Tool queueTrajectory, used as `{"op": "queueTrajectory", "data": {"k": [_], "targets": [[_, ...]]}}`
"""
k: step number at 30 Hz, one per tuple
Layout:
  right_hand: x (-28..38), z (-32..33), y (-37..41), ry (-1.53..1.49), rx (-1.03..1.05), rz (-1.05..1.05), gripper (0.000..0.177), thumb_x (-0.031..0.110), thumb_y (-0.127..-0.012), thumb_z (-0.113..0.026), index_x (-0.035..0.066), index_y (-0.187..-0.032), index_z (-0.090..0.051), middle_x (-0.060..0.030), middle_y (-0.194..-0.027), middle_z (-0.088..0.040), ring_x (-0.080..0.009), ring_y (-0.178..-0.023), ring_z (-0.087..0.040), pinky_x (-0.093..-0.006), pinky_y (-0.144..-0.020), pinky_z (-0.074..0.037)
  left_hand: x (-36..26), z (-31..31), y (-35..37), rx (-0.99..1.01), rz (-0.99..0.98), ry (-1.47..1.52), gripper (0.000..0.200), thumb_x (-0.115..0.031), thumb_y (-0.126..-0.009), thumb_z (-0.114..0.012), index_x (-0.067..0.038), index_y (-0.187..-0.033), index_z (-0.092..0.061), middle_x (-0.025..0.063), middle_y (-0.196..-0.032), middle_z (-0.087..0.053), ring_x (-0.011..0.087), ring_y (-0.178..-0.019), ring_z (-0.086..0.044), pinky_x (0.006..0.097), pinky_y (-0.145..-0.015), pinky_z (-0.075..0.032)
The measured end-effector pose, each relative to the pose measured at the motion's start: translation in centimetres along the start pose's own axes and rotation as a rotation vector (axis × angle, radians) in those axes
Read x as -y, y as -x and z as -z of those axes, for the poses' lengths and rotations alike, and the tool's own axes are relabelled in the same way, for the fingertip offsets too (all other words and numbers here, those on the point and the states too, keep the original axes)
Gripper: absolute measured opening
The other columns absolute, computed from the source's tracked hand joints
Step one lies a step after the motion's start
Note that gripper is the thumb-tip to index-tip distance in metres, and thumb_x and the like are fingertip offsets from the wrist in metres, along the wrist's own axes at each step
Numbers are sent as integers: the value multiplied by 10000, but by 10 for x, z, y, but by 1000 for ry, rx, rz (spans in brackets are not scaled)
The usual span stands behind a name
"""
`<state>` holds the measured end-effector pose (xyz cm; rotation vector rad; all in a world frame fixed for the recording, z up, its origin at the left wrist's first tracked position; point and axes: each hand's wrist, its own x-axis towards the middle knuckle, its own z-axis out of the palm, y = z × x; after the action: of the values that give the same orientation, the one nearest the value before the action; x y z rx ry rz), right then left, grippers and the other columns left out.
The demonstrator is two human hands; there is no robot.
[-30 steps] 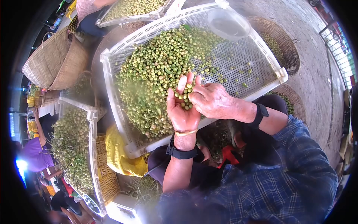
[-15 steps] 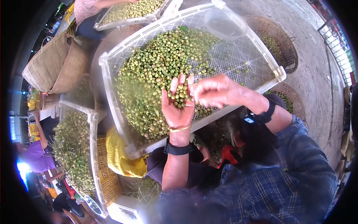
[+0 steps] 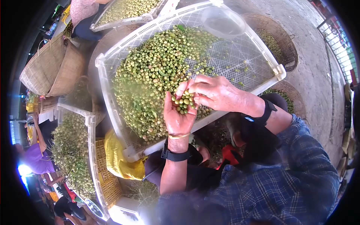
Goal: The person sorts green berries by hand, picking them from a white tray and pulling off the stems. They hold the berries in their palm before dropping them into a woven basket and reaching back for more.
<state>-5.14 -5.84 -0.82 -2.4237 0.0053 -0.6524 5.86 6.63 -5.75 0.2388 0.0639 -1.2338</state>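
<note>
Left hand [image 3: 179,114] palm-up — right hand [image 3: 217,93] atop

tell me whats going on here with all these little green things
A person is handling small round green fruits heaped on a white mesh tray. The left hand is cupped palm up over the heap with a handful in it. The right hand has its fingertips down in that handful. A clear bowl sits at the tray's far corner, and a woven basket holding more fruits lies beyond the tray.
</note>
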Motion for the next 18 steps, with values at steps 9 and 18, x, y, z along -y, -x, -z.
{"op": "queueTrajectory", "data": {"k": [9, 18], "targets": [[-13, -18, 0, 248, 72, 230, 235, 62, -680, -629, 49, -909, -579, -34, -921, -520, -183, -608, -597, -293, -507, -510, 4, 11, 7, 46, 36, 66, 480, -359, -972, -317, 16, -1184, -527, 87, -1124, -603, 212, -1024, -562, 366, -865, -454], [-22, -29, 0, 214, -14, 15, 140, 61, -753, -566, 35, -862, -482, -95, -764, -532, -281, -612, -593, -371, -481, -484, 4, 9, 5, -193, -59, -58, 474, -363, -968, -327, 18, -1178, -516, 100, -1139, -588, 241, -1026, -553, 403, -878, -449]]}}
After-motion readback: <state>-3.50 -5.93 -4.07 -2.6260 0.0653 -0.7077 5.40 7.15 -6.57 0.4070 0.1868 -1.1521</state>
